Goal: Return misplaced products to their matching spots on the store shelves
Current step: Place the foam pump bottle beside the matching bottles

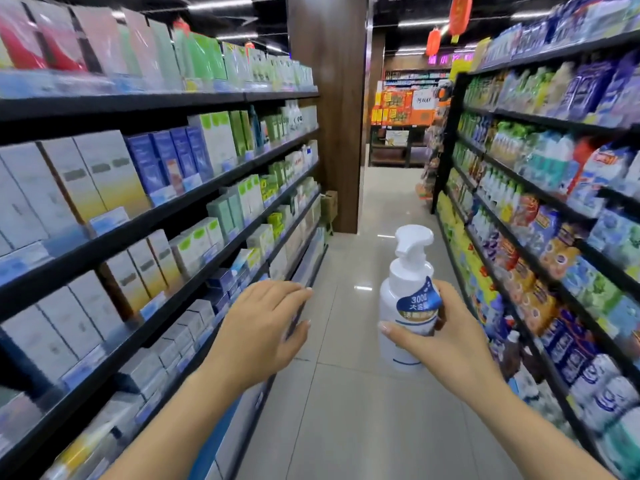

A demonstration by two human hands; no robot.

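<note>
Your right hand (446, 336) grips a white pump bottle (407, 306) upright over the aisle floor (349, 403), thumb across the front below its blue label and fingers wrapped round the far side. The bottle's white pump head rises clear above your hand. Your left hand (263, 327) hangs beside it, apart from the bottle, holding nothing, fingers relaxed and loosely spread, close to the front edge of the lower left shelves (194, 327).

Those left shelves carry rows of boxed products (93, 171), white, blue and green, standing along the black shelf edges. On your other side the right shelves (540, 244) are packed with bags and pouches (554, 251) in blue, green and orange, blurred too much to read.

Further along the aisle a brown pillar (329, 109) stands at the end of the left shelves. Beyond it sits an orange display (403, 105), and red lanterns (459, 15) hang from the ceiling.
</note>
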